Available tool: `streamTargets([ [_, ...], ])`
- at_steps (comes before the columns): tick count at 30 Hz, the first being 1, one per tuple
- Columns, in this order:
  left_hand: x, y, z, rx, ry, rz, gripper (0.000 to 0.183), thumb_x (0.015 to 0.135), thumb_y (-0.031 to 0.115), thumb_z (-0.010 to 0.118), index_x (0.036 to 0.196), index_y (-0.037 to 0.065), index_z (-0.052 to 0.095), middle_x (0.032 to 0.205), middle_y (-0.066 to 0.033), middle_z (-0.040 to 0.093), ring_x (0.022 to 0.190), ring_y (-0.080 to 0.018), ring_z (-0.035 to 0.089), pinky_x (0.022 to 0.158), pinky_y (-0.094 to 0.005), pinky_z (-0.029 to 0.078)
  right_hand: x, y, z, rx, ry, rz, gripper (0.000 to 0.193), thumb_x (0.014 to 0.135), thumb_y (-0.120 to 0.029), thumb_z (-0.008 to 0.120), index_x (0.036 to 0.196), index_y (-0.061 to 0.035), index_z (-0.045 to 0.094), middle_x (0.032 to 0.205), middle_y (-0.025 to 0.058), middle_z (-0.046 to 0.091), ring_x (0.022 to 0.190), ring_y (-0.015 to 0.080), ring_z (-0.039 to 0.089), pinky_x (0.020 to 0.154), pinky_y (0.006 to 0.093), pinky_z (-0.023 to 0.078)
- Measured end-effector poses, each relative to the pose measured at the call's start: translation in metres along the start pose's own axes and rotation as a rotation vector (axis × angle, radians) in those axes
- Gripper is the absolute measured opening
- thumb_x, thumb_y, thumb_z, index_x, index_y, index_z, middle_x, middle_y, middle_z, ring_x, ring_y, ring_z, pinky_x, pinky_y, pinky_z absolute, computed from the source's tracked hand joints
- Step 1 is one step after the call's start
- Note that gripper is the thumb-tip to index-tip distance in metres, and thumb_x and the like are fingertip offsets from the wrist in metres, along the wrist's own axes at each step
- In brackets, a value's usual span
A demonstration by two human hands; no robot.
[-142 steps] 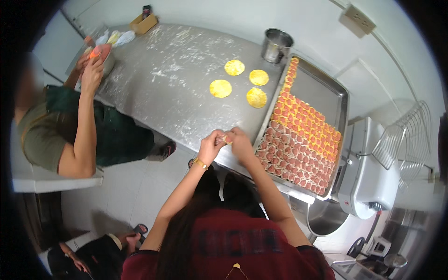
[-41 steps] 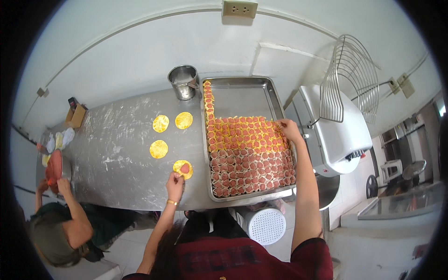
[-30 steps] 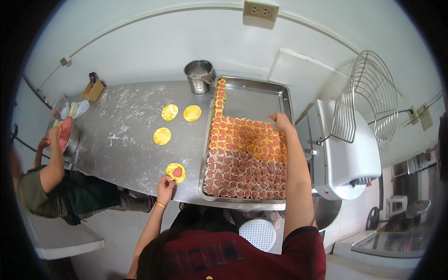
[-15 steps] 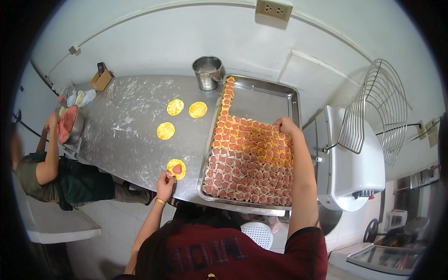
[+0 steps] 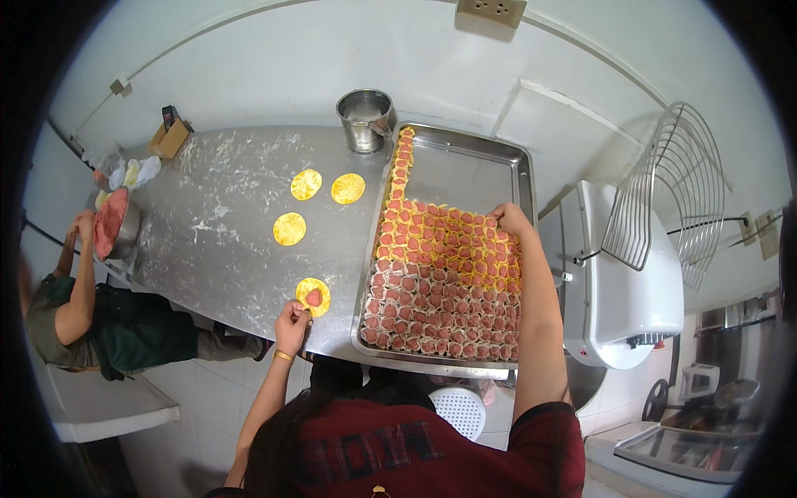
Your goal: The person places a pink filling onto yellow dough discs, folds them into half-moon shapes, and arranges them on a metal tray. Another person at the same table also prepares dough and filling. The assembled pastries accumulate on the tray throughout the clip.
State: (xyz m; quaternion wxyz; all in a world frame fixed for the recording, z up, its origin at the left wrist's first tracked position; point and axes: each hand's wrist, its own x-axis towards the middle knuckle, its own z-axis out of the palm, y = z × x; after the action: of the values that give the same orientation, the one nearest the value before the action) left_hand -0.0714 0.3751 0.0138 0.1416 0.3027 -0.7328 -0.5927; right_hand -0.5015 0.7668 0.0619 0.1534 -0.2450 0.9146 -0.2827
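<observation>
A round yellow dough wrapper [image 5: 320, 287] with a dab of pink meat filling [image 5: 313, 297] on it lies near the table's front edge. My left hand [image 5: 290, 325] pinches its lower left rim between closed fingers. To the right, a big metal tray [image 5: 465, 176] holds tight rows of open-topped dumplings [image 5: 427, 286], yellow-skinned toward the back and pale-skinned in front. At the far right corner of these rows my right hand [image 5: 512, 221] has its fingers closed at a dumpling, which they partly hide.
Three bare yellow wrappers [image 5: 290, 229] lie on the floured steel table [image 5: 216, 257]. A metal bucket [image 5: 364, 116] stands behind the tray. Far left, a co-worker [image 5: 75, 299] has both hands at a bowl of pink meat [image 5: 111, 222]. A white machine with a wire guard [image 5: 618, 274] stands on the right.
The whole view has shifted slightly. Both my hands stay at nearly the same spots, the left at the filled wrapper and the right at the corner of the rows.
</observation>
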Motion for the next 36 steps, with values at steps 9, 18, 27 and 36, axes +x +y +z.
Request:
streamTargets([
  [9, -0.005, 0.004, 0.003, 0.096, 0.098, 0.011, 0.007, 0.082, 0.005, 0.058, 0.086, 0.002, 0.054, 0.072, -0.0004, 0.054, 0.067, -0.0068, 0.054, 0.061, -0.0216, 0.045, -0.002, -0.003, -0.001, -0.120, 0.172, 0.023, 0.030, 0.070, 0.008, 0.056, 0.095, -0.0027, 0.068, 0.084, 0.0149, 0.068, 0.077, 0.0247, 0.064, 0.070, 0.0348, 0.050],
  [18, -0.001, 0.006, 0.008, -0.394, 0.191, -0.070, 0.016, 0.080, -0.002, 0.058, 0.094, 0.003, 0.053, 0.080, 0.0004, 0.055, 0.072, -0.0075, 0.053, 0.066, -0.0217, 0.044, -0.061, -0.188, 0.115, 0.325, 0.366, -0.324, 0.029, 0.073, 0.002, 0.057, 0.100, -0.0046, 0.065, 0.096, 0.0145, 0.063, 0.088, 0.0288, 0.061, 0.079, 0.0343, 0.048],
  [27, -0.002, 0.012, 0.000, 0.090, 0.285, 0.083, 0.030, 0.073, -0.005, 0.063, 0.101, 0.001, 0.053, 0.085, -0.0099, 0.065, 0.074, -0.0164, 0.064, 0.068, -0.0273, 0.052, -0.104, -0.297, 0.255, -0.043, 0.079, -0.313, 0.016, 0.074, -0.006, 0.057, 0.088, -0.0024, 0.064, 0.087, 0.0164, 0.061, 0.079, 0.0374, 0.060, 0.072, 0.0434, 0.049],
  [36, -0.009, 0.028, -0.006, 0.126, 0.249, 0.069, 0.039, 0.072, -0.004, 0.063, 0.110, -0.001, 0.053, 0.084, -0.0147, 0.067, 0.075, -0.0229, 0.067, 0.069, -0.0304, 0.054, -0.094, -0.302, 0.278, 0.099, 0.179, -0.276, 0.011, 0.073, -0.005, 0.059, 0.083, -0.0017, 0.062, 0.083, 0.0167, 0.059, 0.075, 0.0369, 0.059, 0.068, 0.0427, 0.048],
])
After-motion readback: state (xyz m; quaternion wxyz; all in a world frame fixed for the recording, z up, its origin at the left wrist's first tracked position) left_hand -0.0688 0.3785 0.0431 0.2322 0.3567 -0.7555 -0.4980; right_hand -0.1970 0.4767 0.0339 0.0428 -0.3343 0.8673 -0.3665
